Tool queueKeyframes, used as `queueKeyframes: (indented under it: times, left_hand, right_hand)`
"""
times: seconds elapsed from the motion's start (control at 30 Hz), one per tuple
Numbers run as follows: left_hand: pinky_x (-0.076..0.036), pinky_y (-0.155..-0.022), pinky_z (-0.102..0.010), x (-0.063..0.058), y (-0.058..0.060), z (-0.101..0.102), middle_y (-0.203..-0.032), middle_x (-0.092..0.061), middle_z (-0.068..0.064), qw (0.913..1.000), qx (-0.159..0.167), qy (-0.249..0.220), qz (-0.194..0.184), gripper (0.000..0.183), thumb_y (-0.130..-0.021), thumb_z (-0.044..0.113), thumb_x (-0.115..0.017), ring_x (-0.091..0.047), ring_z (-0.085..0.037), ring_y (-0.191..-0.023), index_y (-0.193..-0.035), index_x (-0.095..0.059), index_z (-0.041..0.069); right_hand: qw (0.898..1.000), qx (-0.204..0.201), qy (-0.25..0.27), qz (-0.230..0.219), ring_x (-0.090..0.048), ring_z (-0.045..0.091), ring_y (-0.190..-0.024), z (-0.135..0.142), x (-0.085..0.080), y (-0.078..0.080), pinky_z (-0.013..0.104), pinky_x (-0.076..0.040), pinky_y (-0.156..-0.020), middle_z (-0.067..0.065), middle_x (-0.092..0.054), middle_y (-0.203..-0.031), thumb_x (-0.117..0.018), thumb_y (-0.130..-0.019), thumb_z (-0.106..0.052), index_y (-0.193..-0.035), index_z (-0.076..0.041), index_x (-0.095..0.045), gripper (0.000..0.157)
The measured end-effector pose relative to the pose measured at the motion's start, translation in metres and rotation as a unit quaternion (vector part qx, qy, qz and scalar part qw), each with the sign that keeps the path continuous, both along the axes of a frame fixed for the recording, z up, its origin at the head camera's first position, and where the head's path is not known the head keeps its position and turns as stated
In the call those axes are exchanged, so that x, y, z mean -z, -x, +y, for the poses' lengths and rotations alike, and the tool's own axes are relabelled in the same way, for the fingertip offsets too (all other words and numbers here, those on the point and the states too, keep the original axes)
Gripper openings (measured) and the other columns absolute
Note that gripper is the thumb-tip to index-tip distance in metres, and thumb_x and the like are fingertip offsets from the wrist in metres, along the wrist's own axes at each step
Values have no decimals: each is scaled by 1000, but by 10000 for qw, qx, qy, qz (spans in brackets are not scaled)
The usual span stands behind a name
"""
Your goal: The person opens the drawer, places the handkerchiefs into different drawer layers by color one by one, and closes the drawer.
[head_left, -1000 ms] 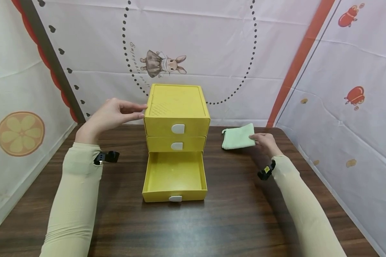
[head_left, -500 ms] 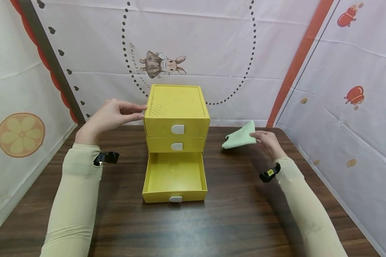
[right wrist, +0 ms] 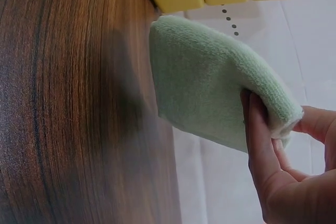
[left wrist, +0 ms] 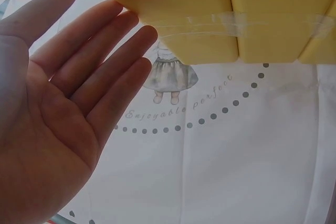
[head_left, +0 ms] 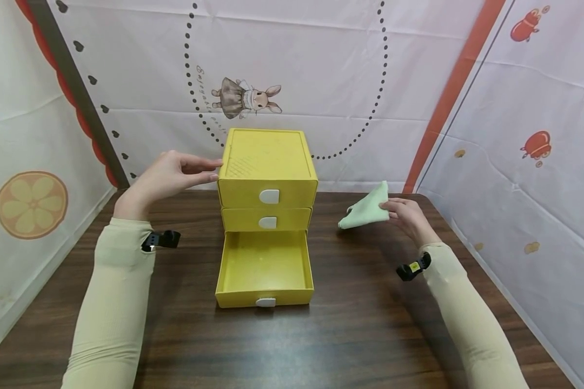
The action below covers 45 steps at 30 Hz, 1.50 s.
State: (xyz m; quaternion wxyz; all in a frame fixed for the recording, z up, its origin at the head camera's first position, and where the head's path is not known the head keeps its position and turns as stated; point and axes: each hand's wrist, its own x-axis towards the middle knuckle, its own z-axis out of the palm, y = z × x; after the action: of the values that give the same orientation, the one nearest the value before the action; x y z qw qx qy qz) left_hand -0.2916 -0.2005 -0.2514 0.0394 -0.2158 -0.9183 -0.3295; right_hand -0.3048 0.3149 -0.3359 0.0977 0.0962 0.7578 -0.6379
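Note:
In the head view a yellow drawer unit (head_left: 267,156) stands in the middle, its bottom drawer (head_left: 263,265) pulled out with nothing inside. My left hand (head_left: 167,175) rests its fingertips against the unit's upper left side. Those fingers are nearly straight in the left wrist view, by the yellow wall (left wrist: 184,14). On the right, my right hand (head_left: 409,215) pinches a folded light green towel (head_left: 369,208) by its right end, between thumb and fingers. In the right wrist view the towel (right wrist: 199,77) is tilted, lifted off the tabletop at least in part.
The dark wooden table (head_left: 272,351) runs beneath everything. White printed cloth (head_left: 321,65) hangs behind and along both sides. The two upper drawers (head_left: 292,219) are pushed in, each with a white handle. Clear tape (left wrist: 220,24) crosses the unit's side.
My right hand has raised the towel from lying flat to tilted, and its wrist has shifted slightly right and nearer. The left hand and the drawers have stayed put.

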Motion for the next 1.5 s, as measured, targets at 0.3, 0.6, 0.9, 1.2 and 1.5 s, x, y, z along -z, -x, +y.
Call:
queueKeyframes:
  times: [0.3, 0.6, 0.9, 1.2, 1.5]
  left_hand:
    - [-46, -80, -36, 1, 0, 0, -114, -60, 7, 10000, 26, 7, 24, 42, -76, 56, -57, -57, -7, -98, -114, -58, 38]
    - [-47, -75, -32, 1, 0, 1, -109, -61, 11, 10000, 21, 26, 92, 41, -76, 55, -58, -59, -5, -92, -113, -59, 38]
    - [-47, -74, -32, 0, 0, 1, -112, -61, 7, 10000, 20, 36, 80, 39, -77, 52, -59, -58, -5, -92, -113, -59, 38]
    - [-47, -74, -31, 1, 0, 0, -110, -61, 11, 9999, 13, 25, 97, 40, -76, 55, -58, -58, -5, -91, -113, -59, 39]
    - [-47, -76, -34, 2, 0, 1, -110, -61, 10, 9999, 8, 15, 122, 39, -77, 52, -59, -58, -6, -92, -114, -59, 38]
  right_hand:
    - [9997, -160, 56, 157, -57, 3, -85, -4, -6, -11, 24, -46, -81, 0, -49, -105, -56, -87, -20, -127, 3, -37, 50]
    - [9979, -395, 468, 199, -61, 6, -78, -8, -11, -19, 22, -49, -70, -3, -58, -90, -52, -88, -10, -115, 0, -40, 31]
    - [9969, -536, 500, 284, -61, 7, -81, -11, -18, -34, 23, -49, -71, -1, -56, -91, -54, -87, -11, -112, 0, -40, 30]
    - [9965, -559, 523, 326, -62, 7, -75, -15, -22, -51, 22, -50, -65, -3, -59, -86, -55, -87, -12, -108, -2, -42, 27]
    - [9959, -652, 478, 410, -62, 8, -74, -18, -28, -70, 22, -50, -64, -3, -60, -85, -57, -86, -15, -107, -3, -43, 27]
